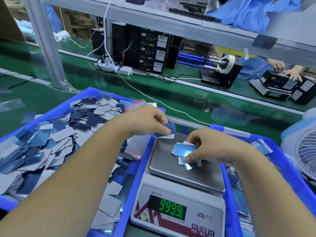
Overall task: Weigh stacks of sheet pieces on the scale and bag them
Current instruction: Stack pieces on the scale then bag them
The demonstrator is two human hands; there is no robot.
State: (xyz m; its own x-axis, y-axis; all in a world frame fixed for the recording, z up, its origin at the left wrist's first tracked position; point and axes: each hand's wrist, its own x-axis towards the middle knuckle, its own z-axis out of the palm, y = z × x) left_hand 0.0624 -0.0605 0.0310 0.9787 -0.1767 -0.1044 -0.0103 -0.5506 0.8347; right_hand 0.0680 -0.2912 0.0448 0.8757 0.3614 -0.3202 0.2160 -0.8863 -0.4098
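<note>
A white digital scale [177, 214] stands between two blue bins, its green display lit. On its steel pan [171, 161] lies a small fanned stack of blue and grey sheet pieces [183, 149]. My right hand [210, 147] pinches this stack between thumb and fingers on the pan. My left hand [147, 122] holds a few blue sheet pieces [168, 130] just above the pan's far left corner. The left blue bin [89, 92] is heaped with loose sheet pieces [56, 134].
Clear zip bags [136, 106] with red strips lie at the left bin's far edge. A second blue bin [282, 156] with filled bags sits at right, a white fan [306, 151] beyond it. Across the green belt [171, 93] another person handles black boxes.
</note>
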